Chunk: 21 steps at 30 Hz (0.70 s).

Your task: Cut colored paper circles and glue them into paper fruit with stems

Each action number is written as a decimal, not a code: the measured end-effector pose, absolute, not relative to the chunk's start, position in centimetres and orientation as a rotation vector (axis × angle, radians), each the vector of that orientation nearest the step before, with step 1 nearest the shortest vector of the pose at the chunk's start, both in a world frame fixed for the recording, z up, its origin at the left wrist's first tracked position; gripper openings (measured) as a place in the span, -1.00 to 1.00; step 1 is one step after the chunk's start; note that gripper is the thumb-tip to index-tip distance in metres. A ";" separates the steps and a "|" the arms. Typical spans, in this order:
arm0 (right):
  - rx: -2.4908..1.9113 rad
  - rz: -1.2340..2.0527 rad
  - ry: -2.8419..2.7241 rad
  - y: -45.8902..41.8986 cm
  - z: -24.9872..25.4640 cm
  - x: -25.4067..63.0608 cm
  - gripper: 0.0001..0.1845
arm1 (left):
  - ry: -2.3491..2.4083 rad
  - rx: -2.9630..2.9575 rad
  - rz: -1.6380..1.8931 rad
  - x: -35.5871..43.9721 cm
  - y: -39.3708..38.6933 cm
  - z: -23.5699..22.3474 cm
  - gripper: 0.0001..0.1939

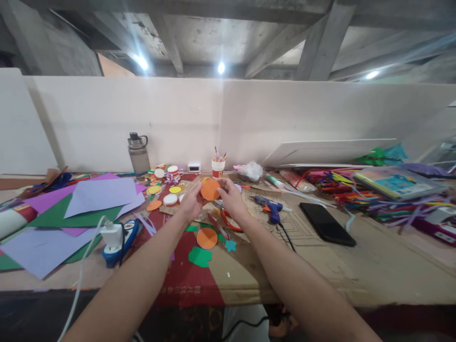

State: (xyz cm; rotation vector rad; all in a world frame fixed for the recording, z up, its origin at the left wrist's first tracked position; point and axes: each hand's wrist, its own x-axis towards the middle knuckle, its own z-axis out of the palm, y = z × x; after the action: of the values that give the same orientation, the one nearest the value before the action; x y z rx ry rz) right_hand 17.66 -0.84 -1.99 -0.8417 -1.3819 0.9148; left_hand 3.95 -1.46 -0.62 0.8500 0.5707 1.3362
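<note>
Pinching the orange disc [210, 189] from opposite sides, the left hand [190, 203] and the right hand [232, 198] held it above the middle of the cardboard-covered tabletop [388, 275]; the fingertips behind it were hidden from me. I judged that a light, even grip at the rim would serve best, leaving the face flat and unbent. Below, toward the near edge, I saw an orange-topped round [207, 238], a green scrap [200, 257] and a blue star [230, 245], loose enough to be brushed aside by a low wrist. Right of the hands lay a glue gun [274, 212], its black cord [287, 237] trailing toward the near edge, where I reckoned it could catch the right forearm. A phone [327, 223] lay nearer the right edge; paper sheets [101, 195] crowded the left end, and a bottle [138, 156] stood by the far edge.
</note>
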 end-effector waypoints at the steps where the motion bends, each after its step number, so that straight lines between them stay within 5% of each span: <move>1: -0.843 0.884 -1.399 -0.9 -1.9 17.6 -0.70 | 0.563 0.862 1.336 3.9 -1.5 -0.6 -0.75; 11: -0.911 0.359 -1.716 -4.5 -0.3 17.0 -0.69 | 0.555 0.731 1.502 4.8 -2.2 -0.1 -0.72; 17: -0.945 0.467 -1.726 -5.4 0.2 16.2 -0.20 | 0.584 0.692 1.465 4.9 -3.4 0.3 -0.53; 21: -0.877 0.449 -1.917 -5.9 0.7 16.1 -0.16 | 0.437 0.799 1.288 4.9 -4.3 0.8 -0.42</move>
State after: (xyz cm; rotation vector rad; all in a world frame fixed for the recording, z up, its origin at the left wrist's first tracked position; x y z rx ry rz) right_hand 16.12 -5.85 0.66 -0.8767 -1.9166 0.4491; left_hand 4.88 -4.28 0.78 0.7994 0.4373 1.2881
